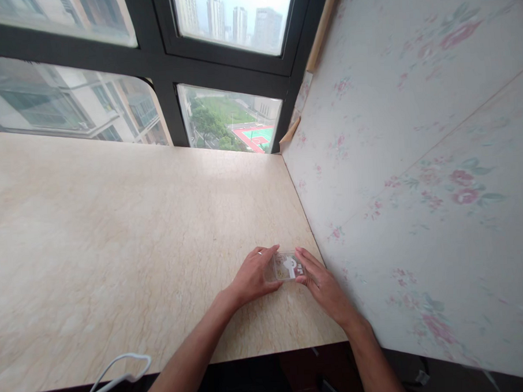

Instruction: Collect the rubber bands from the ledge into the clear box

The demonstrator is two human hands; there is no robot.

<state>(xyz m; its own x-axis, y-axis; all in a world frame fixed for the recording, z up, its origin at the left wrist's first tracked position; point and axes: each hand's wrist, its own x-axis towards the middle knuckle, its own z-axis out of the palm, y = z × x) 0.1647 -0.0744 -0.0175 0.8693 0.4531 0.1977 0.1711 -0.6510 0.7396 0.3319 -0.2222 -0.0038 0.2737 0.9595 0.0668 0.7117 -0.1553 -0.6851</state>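
Note:
A small clear plastic box [286, 266] is held between my two hands, low over or on the stone sill; I cannot tell whether it touches the surface. White shapes and small gold-coloured bits show through its lid. My left hand [259, 272] grips the box's left end between thumb and fingers, and a ring is on one finger. Around the right end, the thumb and fingers of my right hand [317, 279] are closed in the same way. What exactly lies inside the box is too small to make out.
The marble-patterned sill [116, 237] stretches left and back to dark-framed windows [230, 67]. Close on the right rises a wall with flowered paper [417, 183], its edge peeling near the window corner. A white cable [121, 364] loops over the sill's front edge at left.

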